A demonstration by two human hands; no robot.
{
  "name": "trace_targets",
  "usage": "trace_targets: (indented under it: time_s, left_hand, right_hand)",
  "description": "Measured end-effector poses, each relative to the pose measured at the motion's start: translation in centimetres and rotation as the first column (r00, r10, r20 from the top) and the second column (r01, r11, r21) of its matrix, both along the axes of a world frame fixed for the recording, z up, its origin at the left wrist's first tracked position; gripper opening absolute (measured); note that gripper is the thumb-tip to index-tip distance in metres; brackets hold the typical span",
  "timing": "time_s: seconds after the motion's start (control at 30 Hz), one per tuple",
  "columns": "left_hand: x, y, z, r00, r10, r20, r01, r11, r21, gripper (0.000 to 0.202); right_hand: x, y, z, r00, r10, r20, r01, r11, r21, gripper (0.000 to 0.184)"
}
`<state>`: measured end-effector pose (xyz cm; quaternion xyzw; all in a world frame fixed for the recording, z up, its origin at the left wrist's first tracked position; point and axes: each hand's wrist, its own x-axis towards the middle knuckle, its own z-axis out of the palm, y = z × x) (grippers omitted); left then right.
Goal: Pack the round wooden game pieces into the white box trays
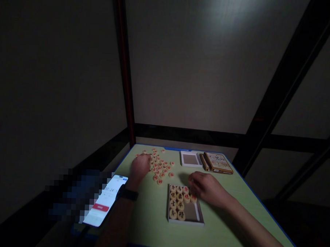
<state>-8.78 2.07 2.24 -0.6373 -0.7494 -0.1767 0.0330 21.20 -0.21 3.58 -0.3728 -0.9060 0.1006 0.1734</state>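
Note:
My left hand (141, 166), with a dark band on its wrist, reaches to the left side of a loose pile of Chinese chess pieces (159, 166). Its fingers are curled in, and what they grip, if anything, is hidden. My right hand (206, 187) hovers at the upper right corner of a shallow open box (186, 223). Its fingers are bent and drawn together, with nothing I can make out in them. Below them lies a red-marked piece (193, 198). Rows of round wooden pieces, mostly black-marked, fill the box's left columns and top; bare bottom shows at lower right.
A pale empty tray (191, 165) lies at the back of the green table (220, 228). Beside it are stacked printed boxes (218, 162). A lit phone (105, 201) showing a timer stands at the left edge. Walls rise behind and left.

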Motion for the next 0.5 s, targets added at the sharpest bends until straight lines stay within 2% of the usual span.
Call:
trace_targets:
  time_s: [0.07, 0.13, 0.23, 0.33, 0.5]
  left_hand:
    - [0.0, -0.2, -0.1, 0.998, -0.066, 0.018, 0.066, 0.997, -0.05, 0.025]
    - [-0.1, -0.3, -0.4, 0.983, -0.176, 0.055, 0.18, 0.981, -0.076, 0.021]
    - [-0.4, -0.3, -1.1, 0.954, -0.289, 0.08, 0.295, 0.952, -0.079, 0.031]
    - [-0.5, -0.2, -1.6, 0.939, -0.336, 0.078, 0.343, 0.934, -0.1, 0.037]
    - [-0.4, 0.1, -2.0, 0.931, -0.352, 0.095, 0.362, 0.924, -0.125, 0.025]
  right_hand:
    - [0.1, 0.1, -0.1, 1.0, -0.011, 0.0, 0.011, 1.0, 0.012, 0.021]
    - [0.1, 0.2, -0.2, 1.0, -0.02, 0.019, 0.02, 1.0, 0.019, 0.02]
    - [0.0, 0.2, -0.2, 0.998, -0.025, 0.053, 0.024, 0.999, 0.028, 0.018]
    - [0.0, 0.2, -0.2, 0.998, -0.02, 0.059, 0.018, 0.999, 0.032, 0.017]
    - [-0.1, 0.1, -0.3, 0.999, -0.005, 0.035, 0.004, 1.0, 0.025, 0.017]
